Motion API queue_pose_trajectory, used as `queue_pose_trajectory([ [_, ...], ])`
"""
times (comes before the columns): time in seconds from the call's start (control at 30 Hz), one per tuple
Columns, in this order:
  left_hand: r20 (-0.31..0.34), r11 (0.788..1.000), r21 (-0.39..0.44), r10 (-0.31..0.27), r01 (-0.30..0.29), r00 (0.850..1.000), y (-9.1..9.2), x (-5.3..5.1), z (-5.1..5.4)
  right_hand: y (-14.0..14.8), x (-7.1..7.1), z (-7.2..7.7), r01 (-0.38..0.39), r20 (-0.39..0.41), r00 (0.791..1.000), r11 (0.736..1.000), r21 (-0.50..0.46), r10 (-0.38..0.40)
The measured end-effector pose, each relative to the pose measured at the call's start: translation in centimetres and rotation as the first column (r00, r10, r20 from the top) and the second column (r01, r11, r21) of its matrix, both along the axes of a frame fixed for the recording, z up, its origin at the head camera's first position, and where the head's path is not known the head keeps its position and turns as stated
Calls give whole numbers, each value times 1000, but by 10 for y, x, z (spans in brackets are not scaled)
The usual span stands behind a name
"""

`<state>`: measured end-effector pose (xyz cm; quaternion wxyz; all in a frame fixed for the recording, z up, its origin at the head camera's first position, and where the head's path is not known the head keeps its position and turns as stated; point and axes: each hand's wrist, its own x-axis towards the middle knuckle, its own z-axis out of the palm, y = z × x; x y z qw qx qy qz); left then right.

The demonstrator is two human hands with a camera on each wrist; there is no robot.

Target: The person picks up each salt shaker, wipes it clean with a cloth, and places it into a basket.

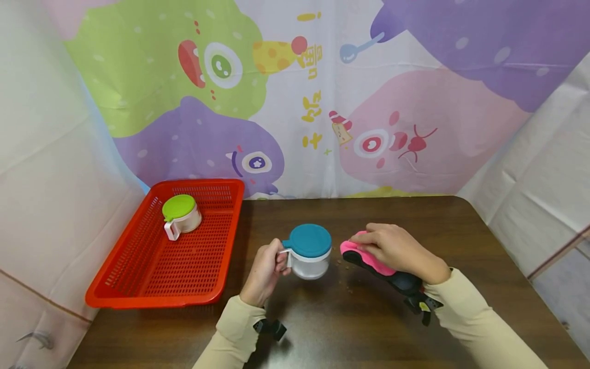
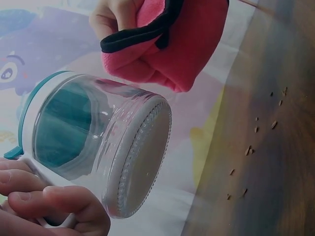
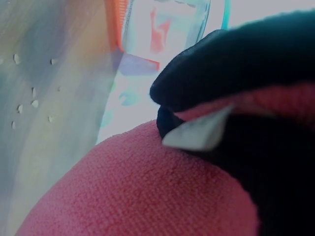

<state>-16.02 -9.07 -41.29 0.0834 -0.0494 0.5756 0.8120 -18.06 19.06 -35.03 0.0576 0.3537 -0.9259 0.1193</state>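
My left hand [image 1: 265, 270] grips the white handle of a clear glass seasoning jar [image 2: 98, 142] with a teal lid [image 1: 311, 240]. In the left wrist view the jar is held above the table, its ribbed base showing. To its right, my right hand [image 1: 392, 247] holds a folded pink cloth [image 1: 375, 261] with black edging, apart from the jar. The cloth [image 3: 147, 182] fills much of the right wrist view, with a small white tag [image 3: 199, 132] at its edge. Small brown crumbs [image 2: 248, 150] lie scattered on the table between and below the hands.
A red plastic basket [image 1: 226, 256] with slotted walls stands on the left of the dark wooden table [image 1: 313, 328]. Inside it sits a similar jar with a green lid [image 1: 178, 207]. A curtain printed with cartoon figures [image 1: 299, 169] hangs behind the table.
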Motion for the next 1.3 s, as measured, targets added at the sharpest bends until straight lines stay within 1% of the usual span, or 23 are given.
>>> queue_pose_trajectory([
  [0.2,3,1000,3,6,-6,1000,-1,1,1,2,2,-3,18,16,1000,1000,-4,-18],
  [0.47,-9,1000,4,0,0,1000,-3,2,2,7,3,-9,23,-5,1000,1000,-12,-23],
  [0.8,-1,1000,5,27,-27,1000,-3,2,5,13,5,-14,46,0,999,998,-46,-46],
  [0.97,0,999,22,29,-29,1000,-3,1,8,16,5,-16,57,7,998,997,-55,-56],
  [1.07,-11,999,27,28,-27,1000,-4,2,10,19,6,-18,56,4,998,997,-57,-56],
  [1.3,-20,999,23,45,-45,999,-8,1,18,23,5,-22,45,-21,999,996,-80,-47],
])
